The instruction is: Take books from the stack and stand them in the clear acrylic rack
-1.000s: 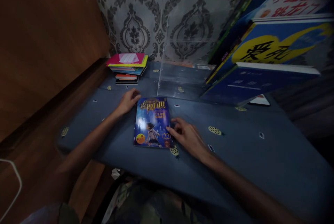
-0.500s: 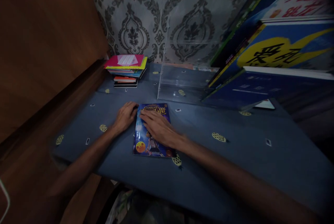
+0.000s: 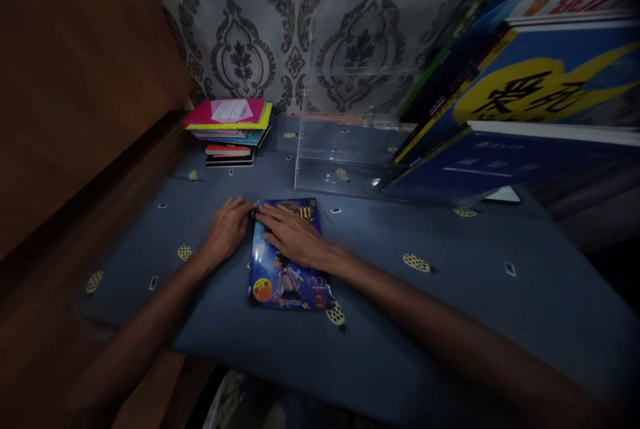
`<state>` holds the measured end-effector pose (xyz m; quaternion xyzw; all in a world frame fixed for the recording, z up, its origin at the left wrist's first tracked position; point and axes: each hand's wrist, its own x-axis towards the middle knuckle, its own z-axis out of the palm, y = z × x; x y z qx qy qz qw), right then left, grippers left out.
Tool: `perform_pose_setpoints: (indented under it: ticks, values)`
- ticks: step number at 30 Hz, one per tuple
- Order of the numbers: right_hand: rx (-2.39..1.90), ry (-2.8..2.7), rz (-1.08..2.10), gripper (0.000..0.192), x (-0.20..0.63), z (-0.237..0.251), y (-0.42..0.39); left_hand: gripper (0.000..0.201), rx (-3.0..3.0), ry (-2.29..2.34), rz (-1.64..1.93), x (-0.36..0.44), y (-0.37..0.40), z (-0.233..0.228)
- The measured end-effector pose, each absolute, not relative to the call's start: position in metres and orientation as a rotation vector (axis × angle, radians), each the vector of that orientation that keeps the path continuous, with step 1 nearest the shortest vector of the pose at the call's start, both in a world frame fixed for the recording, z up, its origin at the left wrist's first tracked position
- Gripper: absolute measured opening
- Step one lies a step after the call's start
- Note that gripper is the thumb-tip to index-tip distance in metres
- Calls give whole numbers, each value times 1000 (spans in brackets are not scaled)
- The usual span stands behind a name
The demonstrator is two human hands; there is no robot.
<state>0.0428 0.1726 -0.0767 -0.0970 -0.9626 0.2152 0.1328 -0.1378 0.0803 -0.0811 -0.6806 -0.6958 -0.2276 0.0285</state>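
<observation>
A blue illustrated book (image 3: 285,276) lies flat and closed on the blue patterned tablecloth (image 3: 425,309). My left hand (image 3: 227,229) rests at the book's upper left edge, its fingers touching the spine side. My right hand (image 3: 293,234) lies palm down across the upper part of the cover, fingers pointing left toward the left hand. Neither hand has lifted the book off the cloth.
A stack of books (image 3: 229,129) with a pink one on top sits at the back left by the patterned wall. A clear acrylic stand (image 3: 345,149) is behind the book. Large blue books (image 3: 505,142) lean at the right. A wooden panel (image 3: 75,82) runs along the left.
My right hand moved from the book's lower right corner up onto the upper cover. My left hand stayed at the upper left edge. The view shifted slightly.
</observation>
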Motion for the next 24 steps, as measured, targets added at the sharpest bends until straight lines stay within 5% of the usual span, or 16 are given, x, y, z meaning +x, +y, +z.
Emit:
perform_pose_setpoints:
  ticks: [24]
  values:
    - [-543, -2339, 989, 42, 127, -103, 223, 33, -2234, -1944, -521, -116, 89, -76]
